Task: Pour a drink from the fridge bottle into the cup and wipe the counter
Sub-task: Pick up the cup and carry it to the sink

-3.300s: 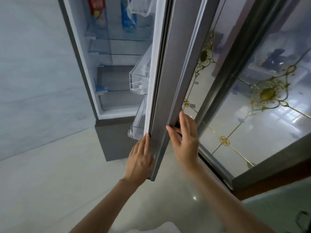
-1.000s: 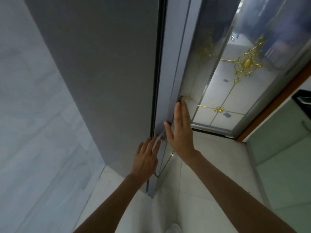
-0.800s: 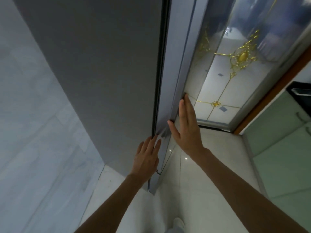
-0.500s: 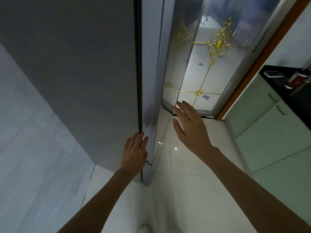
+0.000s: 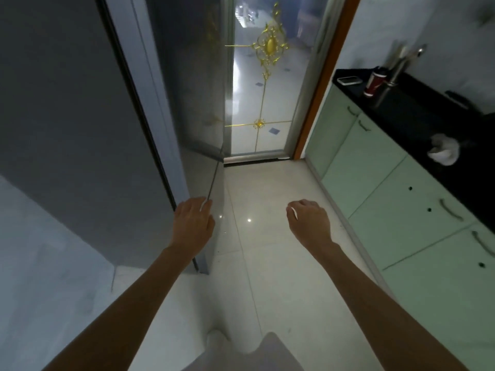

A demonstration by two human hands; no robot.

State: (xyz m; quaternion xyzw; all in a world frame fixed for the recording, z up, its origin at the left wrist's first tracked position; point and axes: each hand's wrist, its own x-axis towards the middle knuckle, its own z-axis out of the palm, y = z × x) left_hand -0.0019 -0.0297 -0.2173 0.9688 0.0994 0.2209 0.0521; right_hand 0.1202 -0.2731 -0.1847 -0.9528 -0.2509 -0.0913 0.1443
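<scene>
Cup position: on the black counter at far right, upright, red with a dark lid, well apart from both hands. No bottle can be made out with certainty; a blurred metal object stands just beside the cup, its identity unclear.

Nearest to the camera, both bare forearms extend forward over the pale tiled floor.

Left hand: fingers curled downward, holding nothing, at the lower edge of the grey fridge door. Whether the fingertips touch the door edge cannot be told.

Right hand: loosely curled, holding nothing, in free air above the floor, apart from the fridge and from the green cabinets.

Mid-distance: a white cloth lies crumpled on the counter, nearer than the cup. Beyond the cup, a flat phone-like object lies near the counter end.

Far: a glass door with gold ornament, set in an orange-brown frame, closes the end of the floor.

Change from earlier frames: 3.3 s ago the fridge door stood open with shelves visible and both hands on its edge. It now sits shut against the cabinet. Half a second ago the right hand was spread open near the glass door; it has since dropped lower and curled. The left hand, previously flat with straight fingers on the door edge, is now curled. The view has swung right, bringing more of the counter, the cup and the cloth into sight.
</scene>
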